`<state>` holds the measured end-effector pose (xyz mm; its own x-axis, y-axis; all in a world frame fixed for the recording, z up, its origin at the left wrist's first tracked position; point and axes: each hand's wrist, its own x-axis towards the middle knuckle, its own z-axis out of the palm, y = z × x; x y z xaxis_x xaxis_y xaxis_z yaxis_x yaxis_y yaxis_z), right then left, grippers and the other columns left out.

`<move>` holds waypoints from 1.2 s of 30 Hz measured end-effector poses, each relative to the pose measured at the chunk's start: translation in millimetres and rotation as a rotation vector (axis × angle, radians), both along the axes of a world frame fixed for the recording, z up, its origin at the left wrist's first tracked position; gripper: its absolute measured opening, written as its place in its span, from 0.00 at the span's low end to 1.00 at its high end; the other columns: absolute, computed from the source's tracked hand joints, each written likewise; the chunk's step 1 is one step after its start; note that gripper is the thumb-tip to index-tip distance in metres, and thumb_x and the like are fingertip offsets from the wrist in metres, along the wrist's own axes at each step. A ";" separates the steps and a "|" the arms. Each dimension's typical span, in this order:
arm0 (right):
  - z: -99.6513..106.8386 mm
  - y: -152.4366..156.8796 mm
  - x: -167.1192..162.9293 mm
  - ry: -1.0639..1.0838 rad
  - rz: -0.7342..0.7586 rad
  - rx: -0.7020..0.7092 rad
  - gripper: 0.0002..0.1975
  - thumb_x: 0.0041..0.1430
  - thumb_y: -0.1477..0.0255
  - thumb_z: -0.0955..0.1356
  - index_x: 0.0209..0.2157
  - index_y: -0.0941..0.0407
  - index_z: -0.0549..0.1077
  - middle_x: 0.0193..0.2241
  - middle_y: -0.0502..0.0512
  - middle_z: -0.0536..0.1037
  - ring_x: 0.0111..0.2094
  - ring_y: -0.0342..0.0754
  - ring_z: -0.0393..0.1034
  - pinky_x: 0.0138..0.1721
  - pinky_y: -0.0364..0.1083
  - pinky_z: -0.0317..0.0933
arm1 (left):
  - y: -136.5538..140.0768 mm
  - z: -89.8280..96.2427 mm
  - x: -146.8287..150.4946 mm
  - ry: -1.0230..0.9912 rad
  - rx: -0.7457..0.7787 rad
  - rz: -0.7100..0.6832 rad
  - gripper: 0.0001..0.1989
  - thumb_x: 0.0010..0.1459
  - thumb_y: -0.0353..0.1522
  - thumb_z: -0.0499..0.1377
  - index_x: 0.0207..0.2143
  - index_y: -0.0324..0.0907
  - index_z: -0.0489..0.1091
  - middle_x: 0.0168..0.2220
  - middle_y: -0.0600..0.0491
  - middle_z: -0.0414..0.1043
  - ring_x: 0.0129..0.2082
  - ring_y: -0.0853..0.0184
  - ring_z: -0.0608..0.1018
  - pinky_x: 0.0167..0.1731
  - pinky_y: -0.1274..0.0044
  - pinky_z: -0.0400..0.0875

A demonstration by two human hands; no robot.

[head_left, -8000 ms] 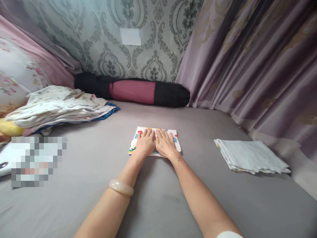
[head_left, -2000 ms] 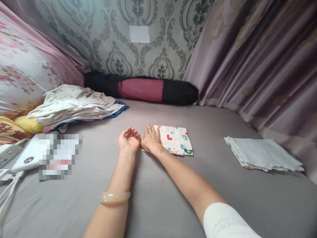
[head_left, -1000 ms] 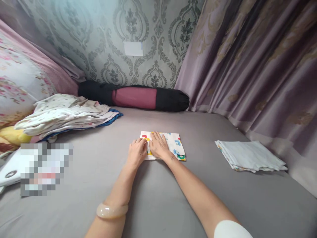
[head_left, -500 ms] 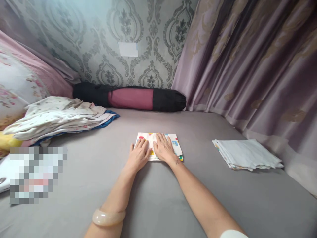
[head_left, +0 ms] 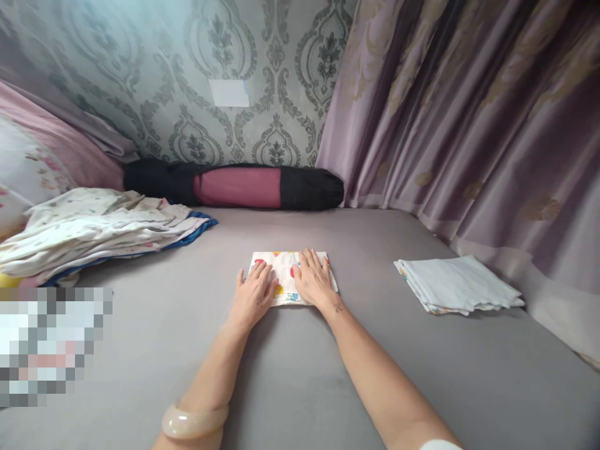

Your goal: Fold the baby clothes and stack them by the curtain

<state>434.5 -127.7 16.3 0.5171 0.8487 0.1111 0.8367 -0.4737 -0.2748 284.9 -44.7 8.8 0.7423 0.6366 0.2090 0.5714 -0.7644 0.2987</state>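
Note:
A small folded white cloth (head_left: 285, 275) with red, yellow and blue prints lies flat on the grey bed sheet (head_left: 300, 375), in the middle of the head view. My left hand (head_left: 254, 289) rests palm down on its left side, fingers stretched out. On the right side of the cloth lies my right hand (head_left: 314, 278), also flat with its fingers extended. Both palms hide parts of the print. Neither hand grips anything.
To the right sits a stack of folded white cloths (head_left: 462, 284). A heap of loose, patterned cloths (head_left: 103, 225) lies at the left, above a blurred-out object (head_left: 51, 344). A black and maroon roll (head_left: 237, 186) runs along the wall; purple curtains (head_left: 398, 125) hang right.
My right hand has slid towards the right edge of the cloth, covering more of it. The whole view has shifted slightly, so things appear further left.

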 end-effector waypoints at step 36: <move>-13.1 -2.8 23.2 0.066 -0.164 -0.079 0.32 0.69 0.62 0.50 0.67 0.67 0.50 0.68 0.63 0.47 0.68 0.55 0.37 0.65 0.56 0.33 | 0.4 1.7 -1.1 0.051 -0.057 0.003 0.16 0.67 0.38 0.44 0.54 0.46 0.61 0.63 0.45 0.59 0.66 0.58 0.57 0.60 0.51 0.48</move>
<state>457.8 -130.5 3.2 0.6532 0.7571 0.0086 0.7278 -0.6247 -0.2830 283.9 -44.3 10.5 0.7491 0.6486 0.1345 0.5894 -0.7453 0.3117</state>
